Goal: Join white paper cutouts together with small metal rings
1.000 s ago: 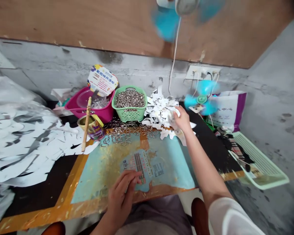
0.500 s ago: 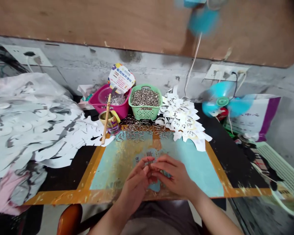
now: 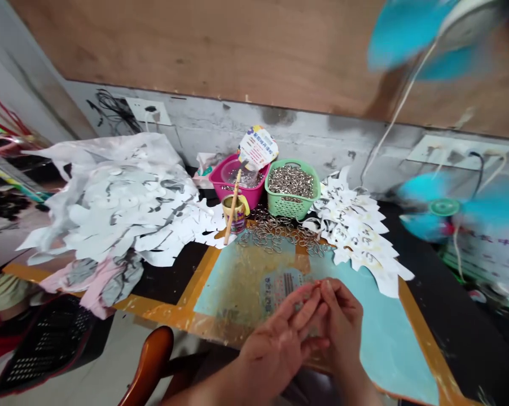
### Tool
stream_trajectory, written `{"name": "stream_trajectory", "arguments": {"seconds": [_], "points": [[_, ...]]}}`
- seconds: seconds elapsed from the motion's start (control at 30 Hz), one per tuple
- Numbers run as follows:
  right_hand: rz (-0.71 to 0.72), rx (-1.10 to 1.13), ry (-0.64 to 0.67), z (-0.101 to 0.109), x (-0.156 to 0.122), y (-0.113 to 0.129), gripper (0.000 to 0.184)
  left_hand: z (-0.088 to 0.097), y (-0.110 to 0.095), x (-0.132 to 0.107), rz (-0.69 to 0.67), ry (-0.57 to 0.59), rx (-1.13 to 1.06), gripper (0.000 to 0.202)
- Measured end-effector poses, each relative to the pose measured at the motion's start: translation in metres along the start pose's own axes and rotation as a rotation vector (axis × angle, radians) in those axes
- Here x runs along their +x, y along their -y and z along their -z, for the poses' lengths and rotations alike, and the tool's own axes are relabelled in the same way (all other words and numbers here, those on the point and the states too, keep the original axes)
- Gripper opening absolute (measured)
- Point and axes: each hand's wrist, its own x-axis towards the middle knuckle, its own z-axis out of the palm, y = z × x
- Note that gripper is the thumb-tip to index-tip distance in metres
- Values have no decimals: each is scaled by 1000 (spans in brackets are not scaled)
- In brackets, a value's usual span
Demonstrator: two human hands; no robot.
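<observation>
My left hand point(image 3: 282, 341) is turned palm up over the near edge of the work mat, its fingers stretched out and somewhat apart. My right hand point(image 3: 345, 316) pinches at the tip of the left index finger; anything tiny between those fingertips is too small to make out. Beneath and beyond the hands lies a see-through printed sheet point(image 3: 275, 287) on the light blue, glue-stained mat point(image 3: 233, 276). Loose metal rings point(image 3: 271, 231) are spread along the mat's far edge.
A green basket point(image 3: 292, 208) full of metal rings stands beside a pink basket point(image 3: 254, 197). A stick point(image 3: 233, 208) leans in a small can point(image 3: 240, 220). White cut sheets point(image 3: 360, 225) lie right; a big white pile point(image 3: 123, 197) lies left. A blue fan point(image 3: 444, 208) spins at right.
The view has swung left, so the table appears further right. My left hand has opened out palm up, and my right hand has moved to its index fingertip.
</observation>
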Motion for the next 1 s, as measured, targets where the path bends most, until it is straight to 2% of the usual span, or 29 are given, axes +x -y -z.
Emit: {"name": "stream_trajectory", "arguments": {"seconds": [0.07, 0.13, 0.2, 0.23, 0.27, 0.3, 0.37, 0.43, 0.47, 0.53, 0.63, 0.73, 0.9, 1.0], "points": [[-105, 58, 3, -3, 5, -1, 32, 3, 3, -3, -34, 20, 75, 69], [-129, 50, -34, 0, 14, 0, 34, 8, 0, -13, -85, 72, 227, 70], [-57, 25, -137, 8, 29, 5, 38, 15, -12, -29, -143, 132, 464, 71], [25, 52, -219, 12, 36, 8, 42, 18, -23, -36, -154, 120, 586, 67], [81, 55, -260, 16, 44, 11, 45, 22, -37, -42, -140, 65, 704, 58], [102, 13, -242, 19, 50, 14, 47, 26, -54, -46, -172, -49, 831, 50], [142, -121, -139, 18, 61, 20, 55, 35, -94, -47, -395, -395, 1004, 36], [154, -275, 1, 7, 71, 23, 61, 46, -135, -38, -498, -667, 1114, 33], [146, -332, 71, -2, 77, 23, 60, 52, -155, -32, -534, -750, 1183, 34], [95, -378, 220, -24, 92, 18, 53, 66, -186, -18, -555, -817, 1344, 33], [31, -330, 416, -62, 122, 2, 33, 88, -215, 4, -524, -800, 1590, 36], [28, -319, 491, -95, 150, -18, 53, 107, -226, 25, -479, -747, 1731, 52], [-70, -317, 398, -129, 172, -42, 46, 125, -229, 56, -382, -608, 1777, 86], [-96, -304, 342, -138, 175, -49, 52, 133, -226, 69, -340, -574, 1705, 86]]}}
